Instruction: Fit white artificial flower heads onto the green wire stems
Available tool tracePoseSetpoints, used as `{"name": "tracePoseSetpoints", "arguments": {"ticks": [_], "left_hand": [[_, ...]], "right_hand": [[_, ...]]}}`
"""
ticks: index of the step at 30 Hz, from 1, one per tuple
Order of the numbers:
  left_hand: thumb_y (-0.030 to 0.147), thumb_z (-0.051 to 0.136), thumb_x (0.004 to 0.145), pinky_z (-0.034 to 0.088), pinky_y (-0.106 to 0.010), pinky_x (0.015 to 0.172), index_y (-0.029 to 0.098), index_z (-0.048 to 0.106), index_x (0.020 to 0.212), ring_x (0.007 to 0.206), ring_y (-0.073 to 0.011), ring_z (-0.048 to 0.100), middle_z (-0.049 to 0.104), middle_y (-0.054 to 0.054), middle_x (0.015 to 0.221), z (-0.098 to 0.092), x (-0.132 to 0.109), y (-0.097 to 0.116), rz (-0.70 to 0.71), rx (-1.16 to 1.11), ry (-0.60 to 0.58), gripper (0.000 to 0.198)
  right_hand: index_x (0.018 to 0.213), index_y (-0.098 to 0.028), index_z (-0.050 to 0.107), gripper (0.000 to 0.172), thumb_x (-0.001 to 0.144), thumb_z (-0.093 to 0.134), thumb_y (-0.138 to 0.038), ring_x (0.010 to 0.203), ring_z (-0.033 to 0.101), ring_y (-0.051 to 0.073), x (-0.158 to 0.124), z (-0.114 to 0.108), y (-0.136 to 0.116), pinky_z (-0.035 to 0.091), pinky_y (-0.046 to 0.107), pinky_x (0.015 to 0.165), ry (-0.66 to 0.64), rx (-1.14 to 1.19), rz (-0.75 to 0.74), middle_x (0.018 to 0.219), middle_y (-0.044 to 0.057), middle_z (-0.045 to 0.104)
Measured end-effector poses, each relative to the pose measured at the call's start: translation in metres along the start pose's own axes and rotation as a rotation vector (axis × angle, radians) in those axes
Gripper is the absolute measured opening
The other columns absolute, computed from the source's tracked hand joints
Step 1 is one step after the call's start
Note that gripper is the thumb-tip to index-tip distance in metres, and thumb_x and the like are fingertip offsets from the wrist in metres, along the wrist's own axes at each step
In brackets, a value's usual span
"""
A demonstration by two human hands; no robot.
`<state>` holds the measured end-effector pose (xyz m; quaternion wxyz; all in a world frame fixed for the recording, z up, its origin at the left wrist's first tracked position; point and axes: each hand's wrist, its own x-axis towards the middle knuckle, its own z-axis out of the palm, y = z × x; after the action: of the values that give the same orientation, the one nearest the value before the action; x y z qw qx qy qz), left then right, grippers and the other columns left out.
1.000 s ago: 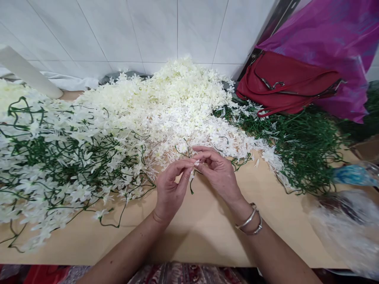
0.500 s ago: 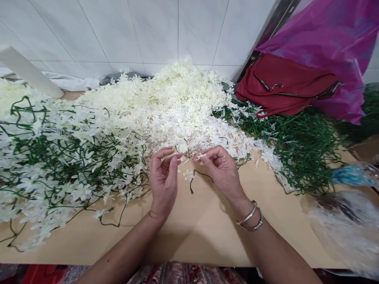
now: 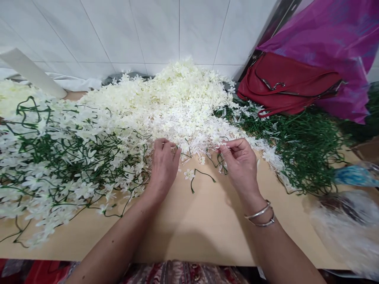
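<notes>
A big heap of loose white artificial flowers lies across the back of the tan table. My left hand rests at the heap's near edge, fingers curled into the flowers. My right hand is closed in a pinch on a green stem at the heap's right edge. One short green stem with a white flower lies on the table between the two hands, untouched.
Finished green vines with white flowers cover the left of the table. Bare green stems pile at the right. A red handbag and purple cloth sit behind them. Clear plastic bags lie at the right edge.
The hands were together at the centre working one flower stem. It now lies on the table, my left hand has reached into the heap, and my right has moved right to a green stem.
</notes>
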<state>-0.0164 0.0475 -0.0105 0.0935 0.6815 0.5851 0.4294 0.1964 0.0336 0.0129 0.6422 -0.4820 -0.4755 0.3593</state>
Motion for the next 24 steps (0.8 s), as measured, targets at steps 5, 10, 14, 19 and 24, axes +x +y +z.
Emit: {"name": "tracePoseSetpoints", "arguments": {"ticks": [5,10,14,19,24], "left_hand": [[0.02,0.072,0.088,0.056,-0.044,0.092,0.017,0.07,0.09,0.096,-0.0264,0.063,0.057,-0.012,0.109,0.004,0.009,-0.005,-0.003,0.024,0.003,0.004],[0.024,0.067,0.096,0.056,-0.035,0.087,0.021,0.071,0.097,0.094,-0.0209,0.067,0.07,-0.007,0.104,-0.01,0.009,0.012,0.023,-0.185,0.083,0.005],[0.031,0.068,0.097,0.057,-0.028,0.08,0.022,0.074,0.106,0.086,-0.0164,0.072,0.076,-0.004,0.096,-0.022,0.007,0.026,-0.099,-0.492,0.108,0.014],[0.033,0.08,0.088,0.063,-0.03,0.077,0.021,0.08,0.109,0.084,-0.0187,0.078,0.081,-0.006,0.094,-0.019,-0.012,0.028,-0.32,-0.805,-0.125,0.025],[0.034,0.083,0.085,0.064,-0.028,0.07,0.019,0.08,0.095,0.075,-0.0185,0.078,0.079,-0.003,0.079,-0.016,-0.033,0.025,-0.409,-0.847,-0.145,0.018]], "right_hand": [[0.085,-0.026,0.06,0.025,0.083,0.082,-0.036,0.075,0.07,0.017,-0.002,0.005,0.004,0.058,0.035,0.077,-0.034,0.015,0.007,0.088,0.0,0.068],[0.085,-0.026,0.061,0.023,0.084,0.082,-0.035,0.076,0.07,0.017,-0.004,0.006,0.005,0.058,0.035,0.077,-0.024,0.005,0.029,0.082,0.0,0.069],[0.086,-0.026,0.063,0.02,0.083,0.082,-0.033,0.075,0.071,0.018,-0.004,0.006,0.005,0.058,0.034,0.077,-0.008,0.031,0.072,0.075,-0.001,0.072],[0.087,-0.026,0.067,0.019,0.084,0.083,-0.036,0.075,0.072,0.017,-0.008,0.008,0.001,0.058,0.035,0.08,-0.159,0.116,0.152,0.081,0.0,0.077],[0.089,-0.025,0.073,0.024,0.085,0.081,-0.047,0.082,0.069,0.019,-0.016,0.012,-0.002,0.056,0.034,0.079,-0.411,0.056,0.217,0.087,0.002,0.076]]}}
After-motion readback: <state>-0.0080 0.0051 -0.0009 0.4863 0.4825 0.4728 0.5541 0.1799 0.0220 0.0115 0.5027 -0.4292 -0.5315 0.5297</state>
